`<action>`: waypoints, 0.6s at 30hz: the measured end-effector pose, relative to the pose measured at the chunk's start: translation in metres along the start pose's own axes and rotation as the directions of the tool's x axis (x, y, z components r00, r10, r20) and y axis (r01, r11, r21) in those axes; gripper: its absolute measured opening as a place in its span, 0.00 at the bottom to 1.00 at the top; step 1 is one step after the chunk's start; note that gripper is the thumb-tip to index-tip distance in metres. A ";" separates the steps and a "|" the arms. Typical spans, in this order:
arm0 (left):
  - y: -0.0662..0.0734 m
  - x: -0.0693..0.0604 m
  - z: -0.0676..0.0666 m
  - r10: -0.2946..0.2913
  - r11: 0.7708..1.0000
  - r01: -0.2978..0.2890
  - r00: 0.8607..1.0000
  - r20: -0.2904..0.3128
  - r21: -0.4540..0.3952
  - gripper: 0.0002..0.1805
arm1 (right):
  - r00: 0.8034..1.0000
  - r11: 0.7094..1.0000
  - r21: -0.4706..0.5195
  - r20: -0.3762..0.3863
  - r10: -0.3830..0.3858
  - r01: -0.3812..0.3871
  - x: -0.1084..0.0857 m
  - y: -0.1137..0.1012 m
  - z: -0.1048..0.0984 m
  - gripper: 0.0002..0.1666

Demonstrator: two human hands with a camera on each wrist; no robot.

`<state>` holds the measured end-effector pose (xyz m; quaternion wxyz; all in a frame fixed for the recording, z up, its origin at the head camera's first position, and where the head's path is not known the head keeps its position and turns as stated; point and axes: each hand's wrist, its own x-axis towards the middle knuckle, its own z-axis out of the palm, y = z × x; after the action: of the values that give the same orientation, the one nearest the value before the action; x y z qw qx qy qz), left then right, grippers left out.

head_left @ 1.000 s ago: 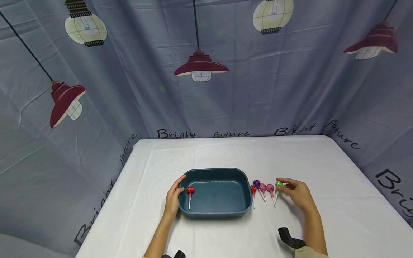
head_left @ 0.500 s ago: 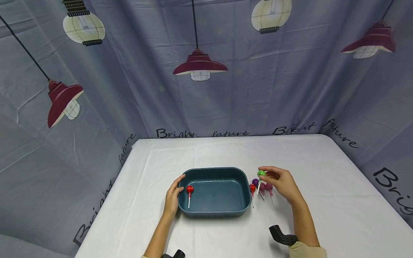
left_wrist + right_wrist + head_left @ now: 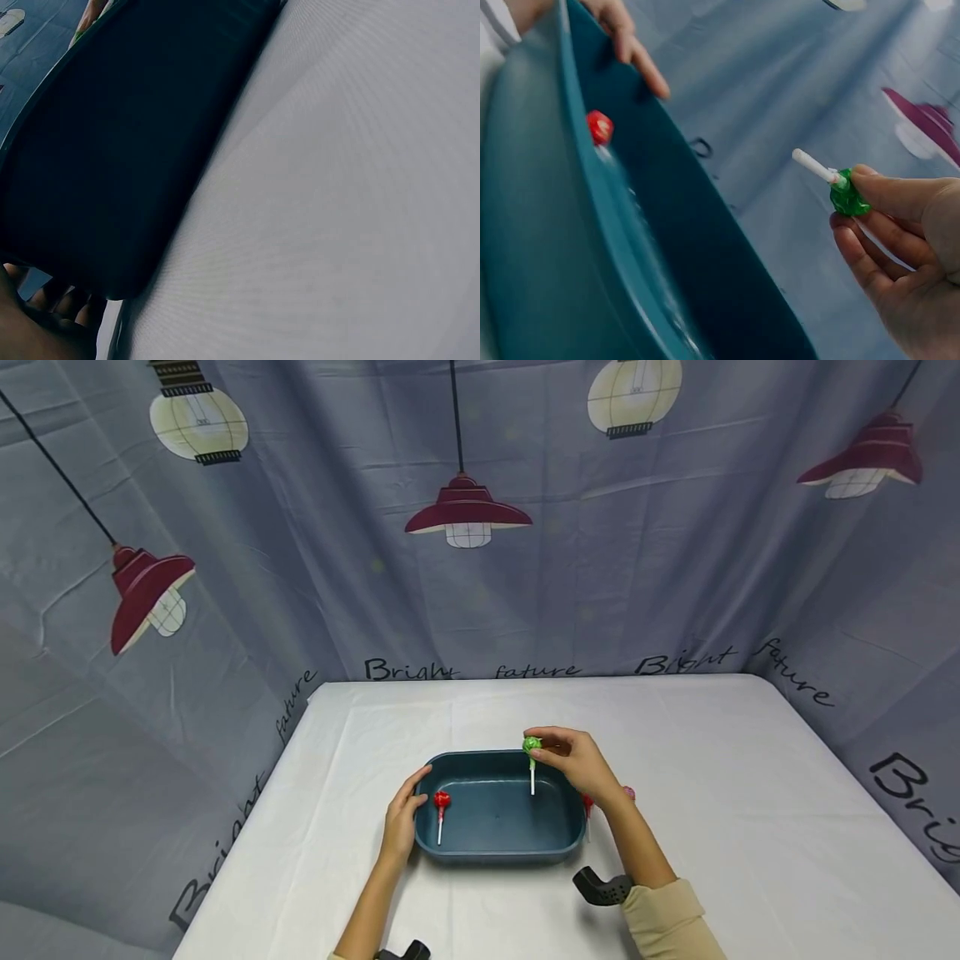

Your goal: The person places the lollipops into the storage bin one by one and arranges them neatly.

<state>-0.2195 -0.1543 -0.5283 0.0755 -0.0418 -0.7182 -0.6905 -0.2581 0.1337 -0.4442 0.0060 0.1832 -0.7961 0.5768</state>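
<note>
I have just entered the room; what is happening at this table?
A person's right hand pinches a green lollipop, held up near the far right part of the blue-green tray and not yet set down. The left hand holds the tray's left end. One red lollipop lies inside; past the right end, another red lollipop and a pink lollipop are partly hidden.

tray: smooth plastic | green lollipop: glossy wrapper | tablecloth: matt fabric

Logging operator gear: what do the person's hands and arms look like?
Left hand and right hand: bare, no gloves. Right sleeve: beige; left sleeve: a beige sliver shows. Right wrist device: black, bent; left wrist device: black, partly cropped. No cables visible.
</note>
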 end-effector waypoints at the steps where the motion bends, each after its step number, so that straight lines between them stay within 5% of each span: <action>1: -0.001 0.000 0.000 0.001 1.000 -0.001 1.000 -0.002 0.000 0.25 | 1.000 1.000 0.009 0.013 -0.012 0.012 0.003 0.000 0.005 0.20; 11: 0.001 0.001 0.000 -0.010 1.000 0.010 1.000 0.009 -0.011 0.24 | 0.986 0.998 0.014 0.152 -0.063 0.062 0.021 0.000 0.051 0.19; 18: 0.024 -0.005 0.001 -0.014 1.000 0.014 0.999 0.029 -0.014 0.24 | 0.963 0.995 -0.017 0.252 -0.093 0.101 0.028 0.006 0.074 0.16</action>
<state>-0.2106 -0.1517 -0.5052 0.0600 -0.0474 -0.7145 -0.6955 -0.2711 0.0595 -0.4680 -0.0638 0.2933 -0.7889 0.5363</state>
